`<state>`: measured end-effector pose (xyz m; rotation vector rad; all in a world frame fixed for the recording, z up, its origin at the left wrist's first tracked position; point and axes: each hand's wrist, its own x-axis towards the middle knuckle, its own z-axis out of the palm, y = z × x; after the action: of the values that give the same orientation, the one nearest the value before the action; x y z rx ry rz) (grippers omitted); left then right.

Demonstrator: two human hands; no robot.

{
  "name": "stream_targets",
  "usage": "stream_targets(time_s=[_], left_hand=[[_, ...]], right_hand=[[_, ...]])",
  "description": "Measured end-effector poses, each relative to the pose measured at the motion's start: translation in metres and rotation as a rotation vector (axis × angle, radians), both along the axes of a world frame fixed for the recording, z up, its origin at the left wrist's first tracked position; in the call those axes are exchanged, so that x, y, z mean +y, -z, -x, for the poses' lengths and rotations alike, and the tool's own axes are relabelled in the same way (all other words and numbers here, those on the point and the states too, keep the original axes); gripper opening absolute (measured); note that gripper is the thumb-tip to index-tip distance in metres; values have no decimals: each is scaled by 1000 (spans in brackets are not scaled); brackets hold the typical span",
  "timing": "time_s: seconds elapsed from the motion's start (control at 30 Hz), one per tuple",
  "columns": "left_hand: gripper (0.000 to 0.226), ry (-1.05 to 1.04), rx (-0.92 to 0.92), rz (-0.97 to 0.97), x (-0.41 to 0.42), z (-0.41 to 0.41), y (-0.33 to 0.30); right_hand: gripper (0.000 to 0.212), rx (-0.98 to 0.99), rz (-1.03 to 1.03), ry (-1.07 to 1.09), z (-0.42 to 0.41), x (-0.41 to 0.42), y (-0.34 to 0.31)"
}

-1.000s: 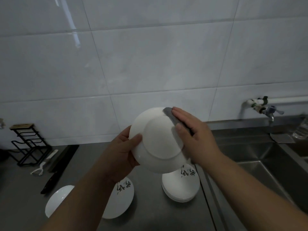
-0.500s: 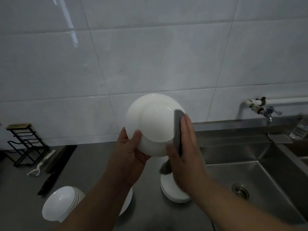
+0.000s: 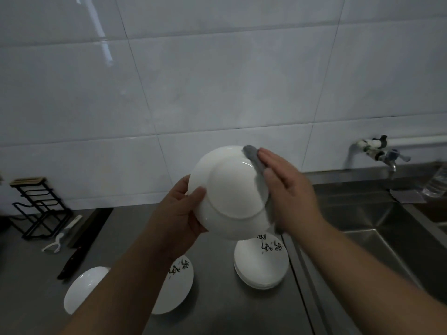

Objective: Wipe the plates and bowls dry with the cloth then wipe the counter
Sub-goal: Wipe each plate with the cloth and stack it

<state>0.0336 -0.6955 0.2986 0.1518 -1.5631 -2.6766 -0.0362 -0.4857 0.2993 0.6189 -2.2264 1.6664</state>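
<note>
Both hands (image 3: 238,204) flank the bowl (image 3: 229,192), cloth (image 3: 257,170) rightward.

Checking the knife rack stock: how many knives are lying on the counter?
1: a dark knife lies on the counter left of the dishes, near the black rack. The white tool beside it looks like a peeler.

white bowl (image 3: 229,192), grey cloth (image 3: 254,160)

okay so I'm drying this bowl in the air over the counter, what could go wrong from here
The bowl is held only by the left hand at its rim while the right hand presses the cloth against it; a hard push might slip it loose. It hangs above the stack of plates, so a drop could chip both.
</note>
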Motion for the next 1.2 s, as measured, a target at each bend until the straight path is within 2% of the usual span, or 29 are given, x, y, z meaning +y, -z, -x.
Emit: stream_targets(time_s=[0.13, 0.2, 0.27, 0.37, 0.53, 0.6, 0.67, 0.73, 0.83, 0.9, 1.03, 1.1, 1.2], left_hand=[[37, -141, 16, -107, 9, -1, 13], [38, -150, 27, -146, 11, 0, 15], [41, -155, 40, -173, 14, 1, 12], [43, -176, 63, -198, 22, 6, 6], [45, -162, 65, -124, 30, 6, 15], [51, -87, 67, -94, 28, 4, 18], [56, 6, 49, -79, 20, 3, 15], [53, 55, 3, -60, 11, 4, 11], [44, 25, -39, -49, 11, 4, 14], [49, -40, -47, -94, 15, 4, 21], [46, -197, -41, -183, 26, 7, 34], [47, -208, -52, -212, 33, 7, 37], [42, -194, -51, -250, 38, 8, 35]], right_hand=[[87, -89, -117, -122, -63, -20, 33], [92, -24, -216, -109, -56, -20, 32], [85, 39, -257, -9, -26, -17, 21], [77, 3, -174, 80, -3, -15, 12], [76, -94, 79, -26, -53, -24, 35], [62, -83, 196, 66, -38, -16, 31], [39, -91, 256, 104, -11, -2, 14], [27, -126, 204, 52, 7, 9, -8], [26, -171, 137, -12, 17, 8, -16], [39, -104, 84, 33, 7, -2, 2], [87, -109, -152, -36, -64, -32, 60], [90, -118, -259, 4, -75, -37, 71], [77, -154, -283, 124, -35, -31, 58]])
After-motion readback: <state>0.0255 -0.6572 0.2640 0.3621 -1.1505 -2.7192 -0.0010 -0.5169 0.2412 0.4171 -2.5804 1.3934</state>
